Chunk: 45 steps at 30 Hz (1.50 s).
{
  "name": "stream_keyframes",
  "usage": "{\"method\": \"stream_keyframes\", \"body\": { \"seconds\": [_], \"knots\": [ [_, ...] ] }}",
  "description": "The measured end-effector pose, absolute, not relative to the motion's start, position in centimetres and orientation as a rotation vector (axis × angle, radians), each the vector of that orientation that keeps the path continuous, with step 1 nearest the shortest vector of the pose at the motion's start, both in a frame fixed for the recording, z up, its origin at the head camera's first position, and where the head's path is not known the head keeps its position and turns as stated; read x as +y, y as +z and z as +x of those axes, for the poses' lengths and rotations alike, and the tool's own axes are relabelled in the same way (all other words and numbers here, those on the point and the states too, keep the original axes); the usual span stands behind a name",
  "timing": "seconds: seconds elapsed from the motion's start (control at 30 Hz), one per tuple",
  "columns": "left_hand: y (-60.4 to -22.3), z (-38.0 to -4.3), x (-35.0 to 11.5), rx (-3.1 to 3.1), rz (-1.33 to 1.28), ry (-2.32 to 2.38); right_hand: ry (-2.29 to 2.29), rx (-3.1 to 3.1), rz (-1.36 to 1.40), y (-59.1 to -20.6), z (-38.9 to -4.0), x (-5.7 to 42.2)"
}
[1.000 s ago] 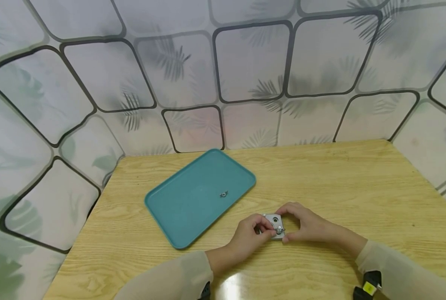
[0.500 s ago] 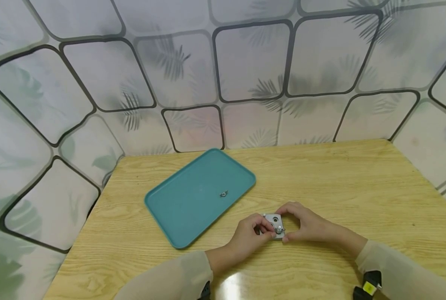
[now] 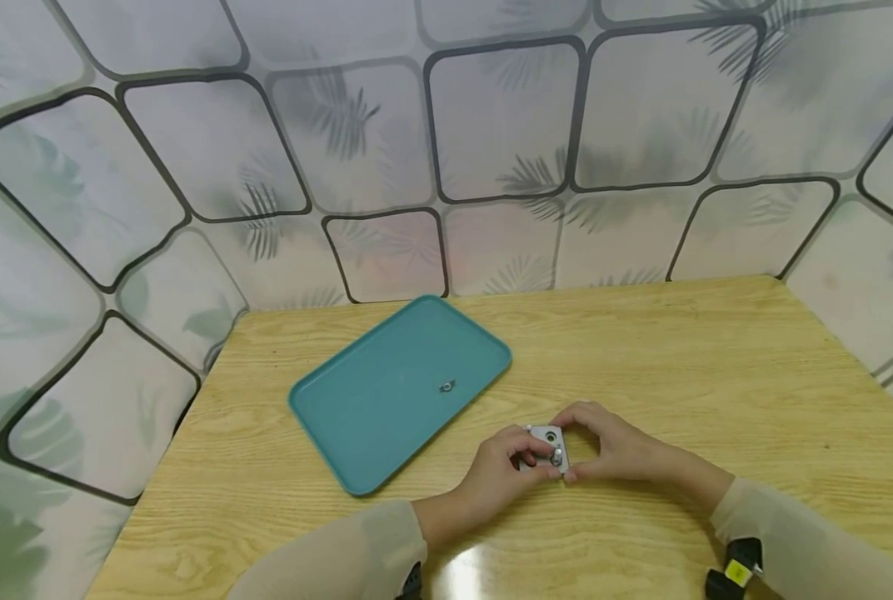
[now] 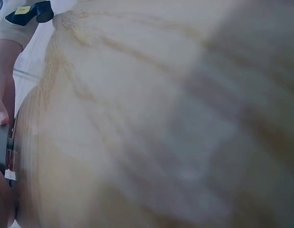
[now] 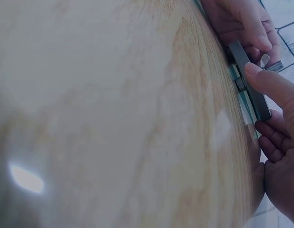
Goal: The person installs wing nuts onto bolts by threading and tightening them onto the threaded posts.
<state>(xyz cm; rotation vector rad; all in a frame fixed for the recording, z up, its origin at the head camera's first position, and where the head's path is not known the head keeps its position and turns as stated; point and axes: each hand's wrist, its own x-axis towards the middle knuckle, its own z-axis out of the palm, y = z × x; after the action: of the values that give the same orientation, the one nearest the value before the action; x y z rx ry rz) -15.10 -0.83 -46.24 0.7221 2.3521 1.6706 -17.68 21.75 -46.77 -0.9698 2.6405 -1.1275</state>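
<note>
Head view: metal plate (image 3: 561, 438) seemingly in pinch of right hand (image 3: 613, 445).

The tray (image 3: 379, 408) — wing nut (image 3: 447, 386) in it — lies left of the plate (image 3: 561, 440).

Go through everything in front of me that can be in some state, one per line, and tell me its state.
Metal plate: held at its edge
Bolt: through the metal plate, threaded end exposed
Upper wing nut: on the bolt, tightness unclear
Right hand: gripping the metal plate
Left hand: curled near the upper wing nut, contact unclear
Spare wing nut: loose, in the tray
Tray: flat on the table
</note>
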Motion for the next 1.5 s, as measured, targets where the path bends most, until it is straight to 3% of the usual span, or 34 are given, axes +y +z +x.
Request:
{"method": "stream_keyframes", "body": {
  "seconds": [1.5],
  "knots": [
    [-46.72,-14.92,-0.83,2.358,0.711,1.693,-1.117,2.629,-0.942,-46.78,-17.67,21.85]
  ]
}}
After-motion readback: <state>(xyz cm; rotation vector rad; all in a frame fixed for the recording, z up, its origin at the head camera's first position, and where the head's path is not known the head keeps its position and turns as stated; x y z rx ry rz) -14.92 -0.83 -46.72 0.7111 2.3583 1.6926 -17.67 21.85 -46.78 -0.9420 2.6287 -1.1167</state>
